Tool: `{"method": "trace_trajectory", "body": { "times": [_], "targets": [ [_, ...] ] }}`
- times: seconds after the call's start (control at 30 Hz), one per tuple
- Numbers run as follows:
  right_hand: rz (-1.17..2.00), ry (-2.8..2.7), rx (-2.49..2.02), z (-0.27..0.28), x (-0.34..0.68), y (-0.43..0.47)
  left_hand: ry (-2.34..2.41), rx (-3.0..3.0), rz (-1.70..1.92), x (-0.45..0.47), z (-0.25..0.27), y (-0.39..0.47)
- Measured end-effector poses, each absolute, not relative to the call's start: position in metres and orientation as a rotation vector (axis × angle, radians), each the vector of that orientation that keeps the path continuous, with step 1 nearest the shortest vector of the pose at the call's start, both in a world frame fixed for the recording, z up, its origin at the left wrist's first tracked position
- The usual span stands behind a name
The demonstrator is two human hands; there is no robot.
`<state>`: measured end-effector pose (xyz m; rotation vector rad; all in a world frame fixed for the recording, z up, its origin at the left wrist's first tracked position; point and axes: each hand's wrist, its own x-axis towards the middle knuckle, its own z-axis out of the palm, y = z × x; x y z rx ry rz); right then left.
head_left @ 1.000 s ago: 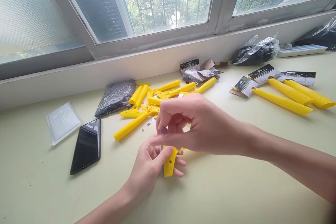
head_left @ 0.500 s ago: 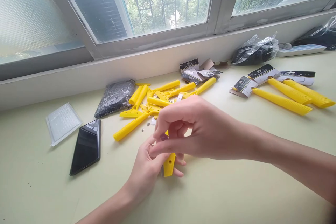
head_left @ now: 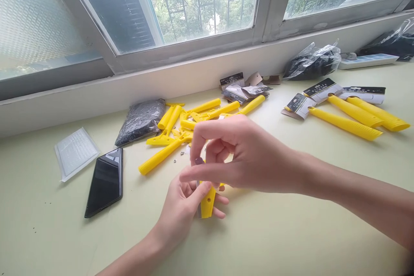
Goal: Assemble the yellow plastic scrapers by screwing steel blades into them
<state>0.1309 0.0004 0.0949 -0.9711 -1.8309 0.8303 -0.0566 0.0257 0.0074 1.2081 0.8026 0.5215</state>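
Note:
My left hand holds a yellow scraper head above the table, its thumb pressed on top and its other fingers spread underneath. A grey metal strip runs along the left edge of this head, and a small screw hole shows in its face. My right hand is bent over the upper end of the head, thumb and forefinger almost meeting. Between them shows the dark, rounded end of a small thing; its lower part is hidden, so its kind is unclear.
Behind my hands lies a pile of yellow scraper parts with loose screws. A black phone, a clear packet and a dark bag lie left. Carded yellow handles and crumpled cards lie farther back.
My right thumb and forefinger have shifted slightly left, and the dark end between them shows more clearly. My left hand keeps its hold on the scraper head. The view has shifted a little.

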Motion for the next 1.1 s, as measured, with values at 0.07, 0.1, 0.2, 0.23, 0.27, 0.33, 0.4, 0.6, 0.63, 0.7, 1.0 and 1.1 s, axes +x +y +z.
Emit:
{"method": "trace_trajectory", "body": {
  "times": [0.07, 0.1, 0.2, 0.23, 0.27, 0.33, 0.4, 0.6, 0.63, 0.7, 1.0, 1.1],
  "targets": [
    [0.864, -1.88, -0.926, 0.097, 0.131, 0.0, 0.81, 1.219, 0.527, -0.056, 0.009, 0.025],
    [0.867, -1.92, -0.9, 0.099, 0.131, -0.001, 0.81, 1.224, 0.527, -0.056, 0.01, 0.025],
    [0.803, -2.04, -0.837, 0.105, 0.135, -0.003, 0.812, 1.227, 0.513, -0.056, 0.01, 0.026],
    [0.781, -2.064, -0.824, 0.106, 0.136, -0.003, 0.812, 1.224, 0.513, -0.056, 0.01, 0.026],
    [0.762, -2.074, -0.81, 0.106, 0.136, -0.003, 0.811, 1.222, 0.517, -0.056, 0.01, 0.026],
    [0.703, -2.059, -0.794, 0.103, 0.135, -0.002, 0.808, 1.222, 0.527, -0.056, 0.01, 0.025],
    [0.578, -2.012, -0.782, 0.097, 0.132, 0.0, 0.806, 1.224, 0.534, -0.056, 0.011, 0.025],
    [0.321, -1.969, -0.726, 0.088, 0.126, 0.002, 0.838, 1.201, 0.517, -0.055, 0.01, 0.024],
    [0.34, -1.991, -0.721, 0.089, 0.127, 0.002, 0.833, 1.199, 0.518, -0.056, 0.01, 0.024],
    [0.421, -2.067, -0.746, 0.094, 0.131, 0.001, 0.817, 1.196, 0.524, -0.056, 0.009, 0.024],
    [0.565, -2.223, -0.935, 0.113, 0.144, -0.003, 0.772, 1.213, 0.542, -0.056, 0.006, 0.025],
    [0.546, -2.263, -0.924, 0.114, 0.145, -0.004, 0.785, 1.212, 0.539, -0.055, 0.007, 0.025]
  ]
}}
